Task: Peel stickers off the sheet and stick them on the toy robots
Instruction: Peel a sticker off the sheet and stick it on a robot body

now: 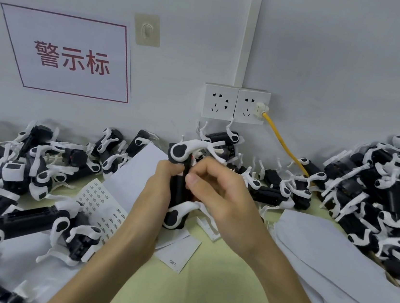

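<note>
Centre of view: left hand (157, 189) is gripping a toy robot (176, 193) upright above the surface (202, 290), fingers (169, 168) wrapping round its black body. One white limb is sticking out at the top, another at the bottom.

Right hand (216, 193) is meeting it from the other side, fingers curled, thumb (192, 179) pressing against the black body. Whether a sticker is sitting under the thumb cannot be told.

Sticker sheet (98, 199) is lying flat on the surface just left of the left forearm, rows of small printed labels showing. A smaller paper piece (179, 252) with one label is lying between the forearms.

More black-and-white robots are lying heaped in a left pile (27, 175), a right pile (377, 198), and a back row (272, 188) along the wall. White sheets (332, 255) are lying stacked at right.

On the wall: a red-lettered sign (72, 57), a stick-on hook (147, 29), twin sockets (236, 104), a yellow cable (283, 141) running down from the right one.
</note>
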The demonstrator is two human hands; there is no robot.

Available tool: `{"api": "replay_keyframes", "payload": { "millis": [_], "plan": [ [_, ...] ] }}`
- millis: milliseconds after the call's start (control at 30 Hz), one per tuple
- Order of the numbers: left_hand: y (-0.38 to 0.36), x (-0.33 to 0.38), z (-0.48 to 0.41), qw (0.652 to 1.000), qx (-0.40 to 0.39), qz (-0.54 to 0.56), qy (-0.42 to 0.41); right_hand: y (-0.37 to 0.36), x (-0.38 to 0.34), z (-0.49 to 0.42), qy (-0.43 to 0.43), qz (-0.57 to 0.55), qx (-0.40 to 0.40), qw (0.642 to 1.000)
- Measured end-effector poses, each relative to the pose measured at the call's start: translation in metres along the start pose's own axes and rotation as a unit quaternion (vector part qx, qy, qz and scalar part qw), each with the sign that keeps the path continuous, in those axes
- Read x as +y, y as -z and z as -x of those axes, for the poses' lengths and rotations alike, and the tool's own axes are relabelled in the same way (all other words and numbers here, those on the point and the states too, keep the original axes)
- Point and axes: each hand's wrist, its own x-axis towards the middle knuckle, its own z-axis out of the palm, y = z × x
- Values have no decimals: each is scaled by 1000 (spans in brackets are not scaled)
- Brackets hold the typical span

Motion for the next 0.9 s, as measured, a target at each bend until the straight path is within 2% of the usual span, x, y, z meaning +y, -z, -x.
{"api": "replay_keyframes", "payload": {
  "millis": [100,167,233,333,567,667,733,767,800,833,900],
  "plan": [
    [4,4,-12,999,-35,-13,-36,2,1,0,-2,-4,5,1000],
    [12,5,-15,996,-29,-27,-78,1,2,0,-1,0,7,1000],
    [5,3,-13,997,-54,-23,-49,1,3,-1,-1,3,9,1000],
    [8,-9,-4,995,-88,49,-19,2,3,-1,-6,-3,9,1000],
    [3,-7,-5,991,-89,97,-40,10,-2,-1,-6,-22,-6,1000],
    [5,-7,1,993,-63,99,-2,22,-3,-2,-11,-5,-31,999],
    [4,0,-4,990,-75,118,15,35,-3,-2,-8,4,-30,1000],
    [6,1,-11,992,-96,78,13,43,-2,-2,-5,3,-16,1000],
    [18,-3,-15,989,-142,43,-22,50,0,-2,1,-4,6,1000],
    [25,-3,-20,992,-112,52,8,58,2,-3,9,-16,35,999],
    [27,-3,-15,983,-155,-73,71,71,5,-3,16,-39,81,996]
  ]
}}
